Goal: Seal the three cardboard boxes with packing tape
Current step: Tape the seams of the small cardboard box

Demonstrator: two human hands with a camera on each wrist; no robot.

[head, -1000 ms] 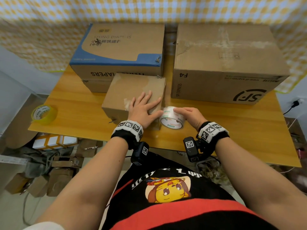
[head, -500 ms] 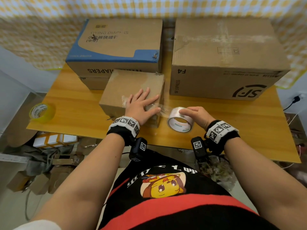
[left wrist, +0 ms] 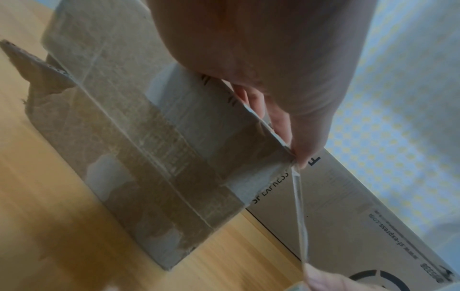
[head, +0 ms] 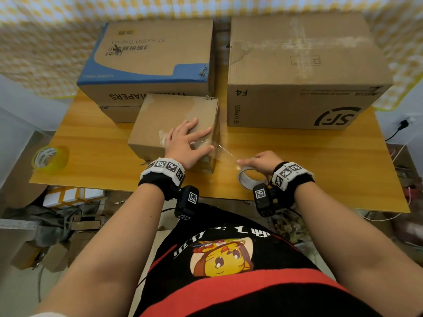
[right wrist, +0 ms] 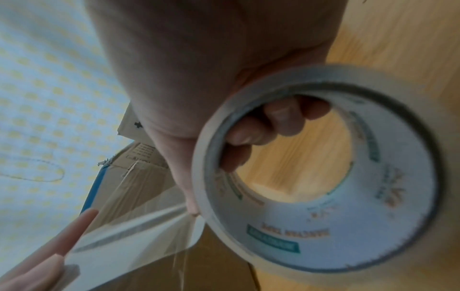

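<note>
A small cardboard box (head: pixel 160 124) stands at the table's front centre, with a blue-trimmed diaper box (head: pixel 151 56) behind it and a large SF Express box (head: pixel 297 72) at the right. My left hand (head: pixel 185 145) lies flat on the small box's top, fingers spread, pressing the tape end near the right edge. My right hand (head: pixel 258 161) grips a clear tape roll (head: pixel 248 178), fingers hooked through its core (right wrist: pixel 263 126). A clear tape strip (head: pixel 223 151) stretches from the box to the roll. The left wrist view shows old tape on the small box's side (left wrist: pixel 149 149).
A yellow tape roll (head: pixel 49 159) sits at the table's (head: pixel 332 170) front left corner. Checked cloth hangs behind the boxes. Clutter and small boxes lie on the floor at the left, and a cable runs to a wall plug (head: pixel 402 124) at the right.
My right hand has pulled the tape roll rightward, away from the small box, and a strip of clear tape now spans the gap. My left hand has stayed pressed on the box top.
</note>
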